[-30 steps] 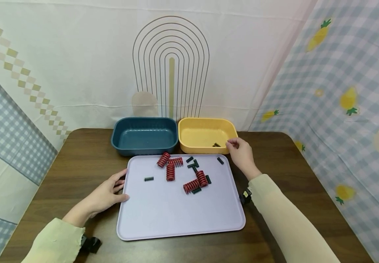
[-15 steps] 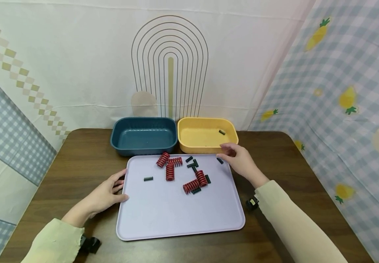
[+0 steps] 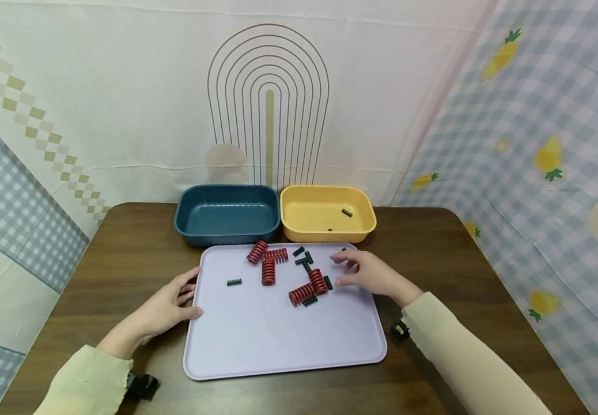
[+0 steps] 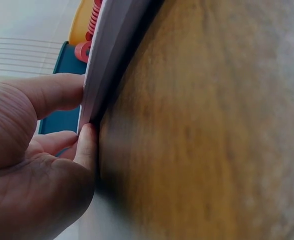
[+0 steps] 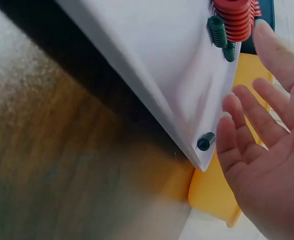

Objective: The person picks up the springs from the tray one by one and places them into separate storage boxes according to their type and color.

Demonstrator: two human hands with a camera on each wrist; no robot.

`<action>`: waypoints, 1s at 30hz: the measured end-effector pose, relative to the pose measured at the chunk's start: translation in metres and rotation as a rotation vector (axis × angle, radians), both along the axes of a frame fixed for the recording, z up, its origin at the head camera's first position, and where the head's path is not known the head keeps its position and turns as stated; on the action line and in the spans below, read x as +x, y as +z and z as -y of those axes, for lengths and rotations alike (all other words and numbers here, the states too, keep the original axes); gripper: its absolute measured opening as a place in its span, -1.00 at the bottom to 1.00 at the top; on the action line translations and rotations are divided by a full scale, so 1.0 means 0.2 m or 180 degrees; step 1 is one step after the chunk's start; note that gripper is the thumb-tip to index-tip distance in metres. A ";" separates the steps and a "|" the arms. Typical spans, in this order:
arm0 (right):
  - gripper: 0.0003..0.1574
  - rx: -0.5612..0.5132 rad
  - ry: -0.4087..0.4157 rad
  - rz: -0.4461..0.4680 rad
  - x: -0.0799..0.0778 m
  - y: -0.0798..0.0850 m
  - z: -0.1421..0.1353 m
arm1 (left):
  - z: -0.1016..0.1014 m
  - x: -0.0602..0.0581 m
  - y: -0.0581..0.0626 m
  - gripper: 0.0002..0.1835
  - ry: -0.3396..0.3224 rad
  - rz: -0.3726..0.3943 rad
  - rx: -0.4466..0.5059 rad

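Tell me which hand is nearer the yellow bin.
Right. The right hand is over the right side of the tray, just in front of the yellow bin; the left hand is at the tray's left edge, farther away.

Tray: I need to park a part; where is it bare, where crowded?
Bare: the wide near part of the tray, from the red springs to its near edge. Also a patch between the lone green spring and the left hand. Crowded: the far middle, around the red springs, and the far right under the right hand.

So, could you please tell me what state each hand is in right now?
Left hand: open, touching the tray at its edge.
Right hand: open, holding nothing.
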State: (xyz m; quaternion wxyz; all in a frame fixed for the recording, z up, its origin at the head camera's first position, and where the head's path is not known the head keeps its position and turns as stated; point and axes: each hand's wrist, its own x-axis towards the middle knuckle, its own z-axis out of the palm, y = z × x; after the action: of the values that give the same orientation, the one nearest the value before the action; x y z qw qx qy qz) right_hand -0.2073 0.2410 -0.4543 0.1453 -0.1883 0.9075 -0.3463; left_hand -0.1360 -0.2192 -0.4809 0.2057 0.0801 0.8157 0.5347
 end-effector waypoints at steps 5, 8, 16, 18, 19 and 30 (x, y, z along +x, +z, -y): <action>-0.28 0.0107 0.0119 0.0110 0.02 -0.01 0.02 | 0.00 0.00 0.00 0.03 0.0008 0.0018 -0.0014; -0.31 0.0119 0.0157 0.0104 0.02 -0.02 0.03 | 0.00 0.00 0.00 0.03 0.0011 0.0023 -0.0007; -0.45 0.0080 0.0276 0.0013 0.02 -0.06 0.05 | 0.00 0.00 0.00 0.03 -0.0001 0.0006 0.0003; -0.47 0.0089 0.0303 -0.0039 0.02 -0.07 0.05 | 0.00 0.00 0.00 0.03 -0.0001 0.0009 -0.0007; -0.48 0.0098 0.0304 -0.0052 0.02 -0.07 0.05 | 0.00 0.00 0.00 0.03 0.0005 0.0015 -0.0019; -0.62 0.0172 0.0355 -0.0164 0.01 -0.09 0.06 | 0.00 -0.01 0.00 0.04 0.0006 0.0038 -0.0024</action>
State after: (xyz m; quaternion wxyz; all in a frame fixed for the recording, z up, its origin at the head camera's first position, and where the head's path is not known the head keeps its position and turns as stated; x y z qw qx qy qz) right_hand -0.2050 0.2297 -0.4718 0.1461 -0.2433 0.9080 -0.3082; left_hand -0.1374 -0.2193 -0.4812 0.2104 0.0754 0.8166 0.5323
